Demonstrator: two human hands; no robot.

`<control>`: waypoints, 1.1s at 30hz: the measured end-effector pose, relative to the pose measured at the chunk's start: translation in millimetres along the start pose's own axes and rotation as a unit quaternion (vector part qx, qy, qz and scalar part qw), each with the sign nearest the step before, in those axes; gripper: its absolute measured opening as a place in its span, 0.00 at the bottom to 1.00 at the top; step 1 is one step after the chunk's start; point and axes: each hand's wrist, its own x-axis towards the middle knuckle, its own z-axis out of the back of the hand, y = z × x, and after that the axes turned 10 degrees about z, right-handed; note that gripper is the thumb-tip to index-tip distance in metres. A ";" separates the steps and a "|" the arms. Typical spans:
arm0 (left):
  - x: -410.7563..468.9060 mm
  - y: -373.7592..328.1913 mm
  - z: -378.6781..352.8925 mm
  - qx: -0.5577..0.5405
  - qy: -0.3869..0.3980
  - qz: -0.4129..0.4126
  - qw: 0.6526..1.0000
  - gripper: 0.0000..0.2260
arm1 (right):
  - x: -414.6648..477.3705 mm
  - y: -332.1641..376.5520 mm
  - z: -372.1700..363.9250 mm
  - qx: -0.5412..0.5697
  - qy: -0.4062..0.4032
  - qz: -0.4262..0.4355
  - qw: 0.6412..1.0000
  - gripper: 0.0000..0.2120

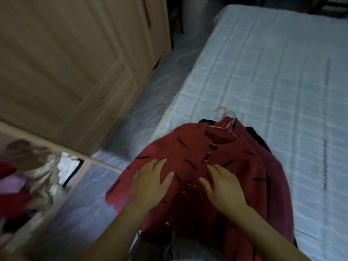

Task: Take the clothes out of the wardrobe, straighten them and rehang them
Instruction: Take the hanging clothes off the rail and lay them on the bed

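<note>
A dark red garment [235,153] with short black dashes lies spread on the near corner of the bed [263,72], over a pile of other clothes. Thin coloured hanger hooks [227,117] stick out at its collar. A black garment [258,137] shows under it on the right. My left hand [150,183] rests flat on the garment's left front with fingers spread. My right hand [222,187] lies flat just to the right of the button line. Neither hand grips the cloth.
The light wood wardrobe [66,63] stands on the left, its open part at lower left showing red, pink and beige clothes [18,185]. Pale floor [150,91] runs between wardrobe and bed. A grey bin [197,14] stands at the back.
</note>
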 end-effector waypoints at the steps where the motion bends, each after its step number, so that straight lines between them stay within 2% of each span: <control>1: -11.0 12.9 2.8 -0.009 -0.008 0.016 1.000 0.32 | 1.3 11.7 -2.1 -0.006 0.017 0.023 1.000 0.28; 8: -72.2 118.6 37.5 -0.087 -0.087 0.126 0.984 0.32 | 37.2 125.1 -16.2 -0.039 0.063 0.179 0.981 0.27; 15: -133.2 267.0 108.6 -0.130 -0.193 0.194 0.953 0.29 | 43.5 320.1 -69.3 -0.003 0.046 0.314 0.948 0.26; 20: -178.0 379.5 188.9 -0.135 -0.274 0.224 0.925 0.29 | 47.0 474.5 -101.5 0.028 0.016 0.402 0.915 0.27; 24: -195.8 442.8 251.3 -0.097 -0.329 0.243 0.907 0.30 | 63.4 577.3 -99.1 0.038 -0.003 0.475 0.879 0.29; 28: -185.2 493.9 315.8 -0.082 -0.367 0.245 0.894 0.31 | 95.2 660.3 -82.8 0.055 -0.060 0.521 0.850 0.29; 33: -146.5 557.5 413.5 -0.065 -0.421 0.233 0.874 0.26 | 161.8 770.9 -52.9 0.088 -0.127 0.572 0.805 0.30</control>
